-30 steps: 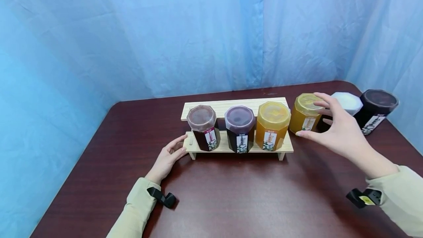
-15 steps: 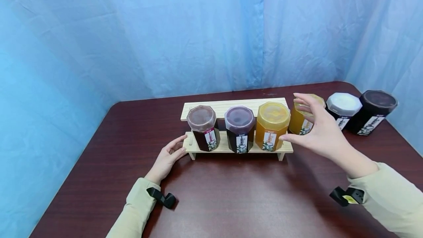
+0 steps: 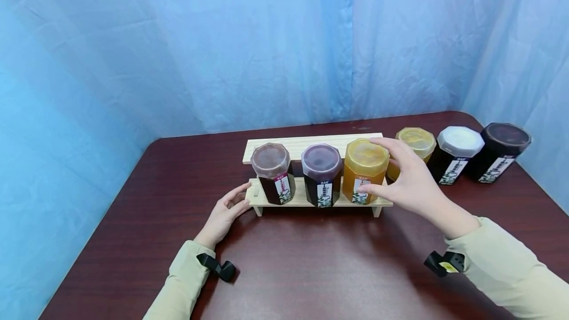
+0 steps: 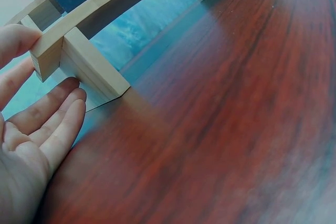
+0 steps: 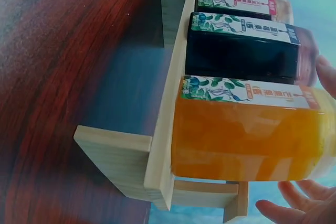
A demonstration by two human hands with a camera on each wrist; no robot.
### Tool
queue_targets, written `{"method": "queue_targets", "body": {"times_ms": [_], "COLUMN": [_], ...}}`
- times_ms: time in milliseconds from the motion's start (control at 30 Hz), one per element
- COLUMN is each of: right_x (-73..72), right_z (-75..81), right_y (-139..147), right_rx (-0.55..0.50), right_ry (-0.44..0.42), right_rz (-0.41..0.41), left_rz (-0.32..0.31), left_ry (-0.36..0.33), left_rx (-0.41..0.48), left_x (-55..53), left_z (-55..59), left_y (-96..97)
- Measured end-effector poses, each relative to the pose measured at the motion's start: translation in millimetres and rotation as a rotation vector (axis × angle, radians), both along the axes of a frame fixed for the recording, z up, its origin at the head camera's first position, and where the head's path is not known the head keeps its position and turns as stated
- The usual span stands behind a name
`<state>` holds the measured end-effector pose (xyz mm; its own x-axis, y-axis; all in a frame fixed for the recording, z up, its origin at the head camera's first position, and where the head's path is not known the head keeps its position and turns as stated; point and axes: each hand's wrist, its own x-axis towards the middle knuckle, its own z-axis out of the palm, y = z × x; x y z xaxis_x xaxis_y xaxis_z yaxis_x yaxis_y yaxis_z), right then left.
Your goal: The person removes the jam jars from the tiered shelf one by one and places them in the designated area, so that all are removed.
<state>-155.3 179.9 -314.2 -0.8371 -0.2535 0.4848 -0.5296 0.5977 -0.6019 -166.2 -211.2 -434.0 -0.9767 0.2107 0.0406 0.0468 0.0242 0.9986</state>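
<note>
In the head view my right hand (image 3: 409,179) spreads its thumb and fingers around a yellow jar (image 3: 362,172). The right wrist view shows fingers (image 5: 294,203) apart from the jar's side. That jar stands on the lower step of a pale wooden two-step rack (image 3: 300,194). Left of it on this step are a dark jar with a purplish lid (image 3: 322,157) and a dark jar with a brownish lid (image 3: 271,159). My left hand (image 3: 224,216) touches the rack's left end, its lower fingers (image 4: 65,121) relaxed beside the rack's leg (image 4: 94,64).
On the table right of the rack stand another yellow jar (image 3: 415,141), partly hidden by my right hand, a dark jar with a white lid (image 3: 460,142), and a dark jar with a black lid (image 3: 504,140). Blue curtains (image 3: 266,48) hang behind the dark red table (image 3: 302,265).
My right hand has moved left, from in front of the yellow jar on the table to around the yellow jar on the rack. The left hand and the jars stay put.
</note>
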Motion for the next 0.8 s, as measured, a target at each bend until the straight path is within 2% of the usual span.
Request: {"method": "queue_targets", "body": {"times_ms": [267,600,800], "right_x": [-3.8,-6.5,-5.4], "right_z": [-9.3,-23.7,-26.9], "right_y": [-1,-6,-9], "right_rx": [0.022,0.026,0.002], "right_ry": [0.067,0.048,0.059], "right_rz": [-0.014,-0.041,-0.065], "left_rz": [0.0,0.011,0.024], "left_ry": [0.006,0.005,-0.016], "left_rx": [0.004,-0.004,-0.016], "left_x": [0.2,0.3,1.1], "left_z": [-0.5,0.1,2.1], "left_y": [0.0,-0.1,1.4]}}
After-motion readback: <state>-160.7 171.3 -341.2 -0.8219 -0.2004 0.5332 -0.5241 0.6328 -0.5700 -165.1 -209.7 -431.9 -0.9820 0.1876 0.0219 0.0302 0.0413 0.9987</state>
